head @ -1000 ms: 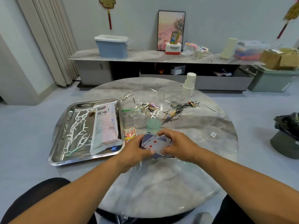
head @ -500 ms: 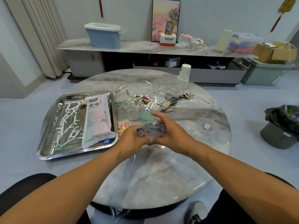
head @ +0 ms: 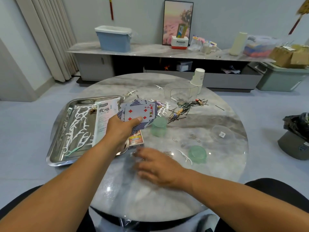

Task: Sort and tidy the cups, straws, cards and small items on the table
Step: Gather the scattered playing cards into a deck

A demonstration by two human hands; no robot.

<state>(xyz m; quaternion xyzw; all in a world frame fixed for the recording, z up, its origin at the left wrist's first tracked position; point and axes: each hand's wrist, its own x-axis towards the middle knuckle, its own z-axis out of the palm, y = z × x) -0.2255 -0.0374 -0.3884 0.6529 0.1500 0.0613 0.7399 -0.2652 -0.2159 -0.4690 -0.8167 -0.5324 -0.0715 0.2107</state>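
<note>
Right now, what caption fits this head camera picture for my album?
Left hand holds up cards while right hand reaches over the table.

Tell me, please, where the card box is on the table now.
In the head view the card box lies flat left of the table's centre, beside the metal tray, below the cards held by the left hand.

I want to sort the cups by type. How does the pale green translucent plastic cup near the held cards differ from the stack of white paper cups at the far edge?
The green plastic cup is translucent and single; the white paper cup stack is opaque and several cups nested. The green cup sits mid-table beside the cards; the stack stands at the far edge behind a clear box. Both appear mouth-down on the marble table.
</note>
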